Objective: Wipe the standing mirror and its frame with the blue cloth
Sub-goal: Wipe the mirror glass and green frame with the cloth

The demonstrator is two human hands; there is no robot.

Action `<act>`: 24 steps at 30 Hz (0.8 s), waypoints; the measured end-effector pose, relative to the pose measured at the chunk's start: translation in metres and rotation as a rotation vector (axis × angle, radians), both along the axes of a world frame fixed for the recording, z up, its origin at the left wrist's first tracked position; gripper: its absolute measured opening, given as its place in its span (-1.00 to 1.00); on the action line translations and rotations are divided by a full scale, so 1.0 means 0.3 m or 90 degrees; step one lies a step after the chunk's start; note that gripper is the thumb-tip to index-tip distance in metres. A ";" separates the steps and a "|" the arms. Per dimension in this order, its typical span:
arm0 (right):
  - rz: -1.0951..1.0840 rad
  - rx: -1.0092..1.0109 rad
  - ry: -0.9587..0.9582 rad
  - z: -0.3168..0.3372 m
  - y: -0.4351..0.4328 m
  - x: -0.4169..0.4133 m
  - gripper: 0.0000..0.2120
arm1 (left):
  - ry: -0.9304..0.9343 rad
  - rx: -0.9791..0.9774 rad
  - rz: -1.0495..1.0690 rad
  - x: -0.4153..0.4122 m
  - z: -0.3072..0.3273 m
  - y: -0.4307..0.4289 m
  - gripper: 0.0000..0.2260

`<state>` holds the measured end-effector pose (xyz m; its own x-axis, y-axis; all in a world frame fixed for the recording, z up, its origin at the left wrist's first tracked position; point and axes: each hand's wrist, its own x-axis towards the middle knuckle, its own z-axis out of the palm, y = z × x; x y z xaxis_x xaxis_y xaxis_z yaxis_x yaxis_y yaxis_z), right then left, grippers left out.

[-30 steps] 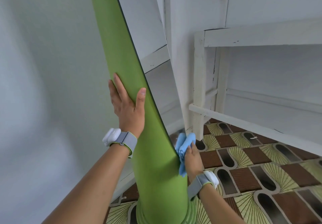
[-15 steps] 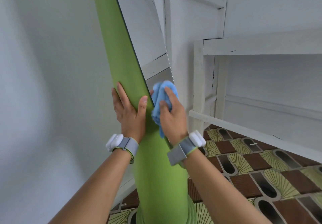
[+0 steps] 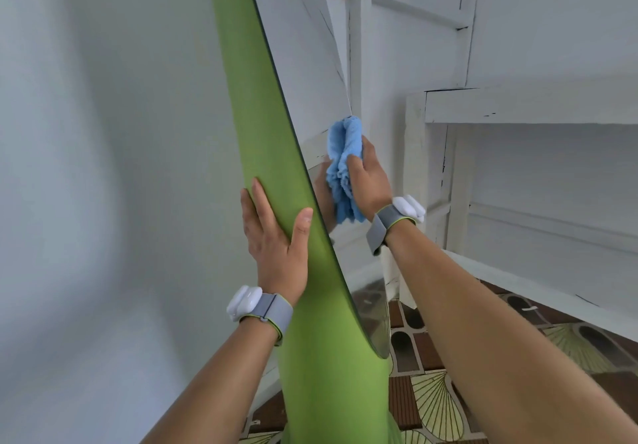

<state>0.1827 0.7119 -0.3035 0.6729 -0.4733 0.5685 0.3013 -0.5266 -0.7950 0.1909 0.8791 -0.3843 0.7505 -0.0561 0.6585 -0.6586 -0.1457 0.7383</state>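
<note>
The standing mirror has a wide green frame (image 3: 262, 132) that runs from the top centre down to the bottom of the view, seen nearly edge-on. Its glass (image 3: 303, 63) faces right and reflects the white wall. My left hand (image 3: 272, 233) grips the frame's edge at mid-height, fingers behind it and thumb on the front. My right hand (image 3: 367, 174) holds the bunched blue cloth (image 3: 343, 167) and presses it against the glass just right of the frame.
A white wooden railing and panelled structure (image 3: 518, 108) stands close on the right. A plain white wall (image 3: 103, 167) fills the left side. The floor (image 3: 431, 402) below has brown and green patterned tiles.
My right hand has carried the blue cloth from the mirror's lower edge near the floor up along the glass to above my left hand. My left hand has stayed on the frame.
</note>
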 end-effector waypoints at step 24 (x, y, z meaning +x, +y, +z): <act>-0.223 0.318 0.353 -0.847 0.167 -0.351 -0.76 | -0.003 -0.002 0.026 -0.008 -0.006 -0.003 -0.23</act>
<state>0.0772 0.7619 -0.5576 0.5600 -0.8174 -0.1352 -0.3194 -0.0625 -0.9455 0.1885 0.8782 -0.3860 0.7490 -0.0240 0.6621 -0.6556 -0.1705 0.7356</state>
